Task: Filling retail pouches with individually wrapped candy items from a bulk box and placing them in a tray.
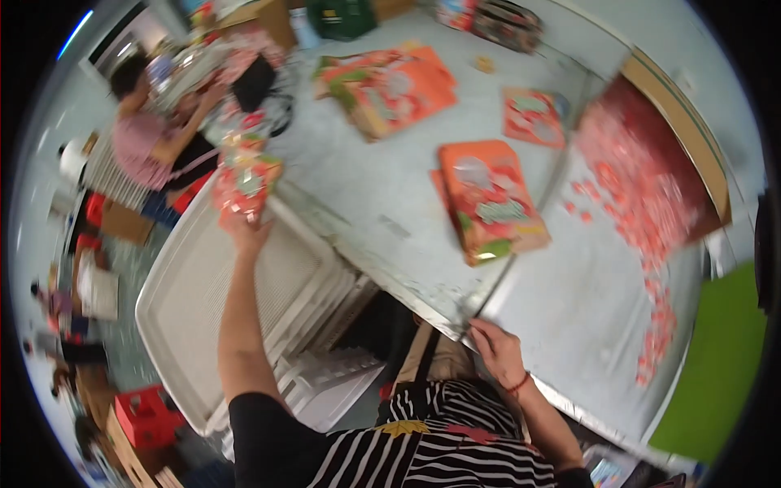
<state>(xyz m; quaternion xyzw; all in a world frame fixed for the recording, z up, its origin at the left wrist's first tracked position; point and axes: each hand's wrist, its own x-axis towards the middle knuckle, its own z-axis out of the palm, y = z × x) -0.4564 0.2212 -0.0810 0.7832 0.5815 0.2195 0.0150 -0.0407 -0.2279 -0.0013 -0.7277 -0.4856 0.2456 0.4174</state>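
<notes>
Two bare hands, well apart: left hand (246,234) closed round the lower end of a shiny orange-and-green packet (246,185), held above the far end of the stacked white plastic trays (191,285); right hand (498,351) at the near edge of the grey worktable (366,191), fingers curled, whether gripping anything cannot be told. On the tabletop: a fanned pile of orange bags (399,91), a neater orange bag stack (496,195) nearer the right hand, one flat pouch (530,115). Small pinkish-red pieces (643,195) spill from a cardboard box (679,122) at right
</notes>
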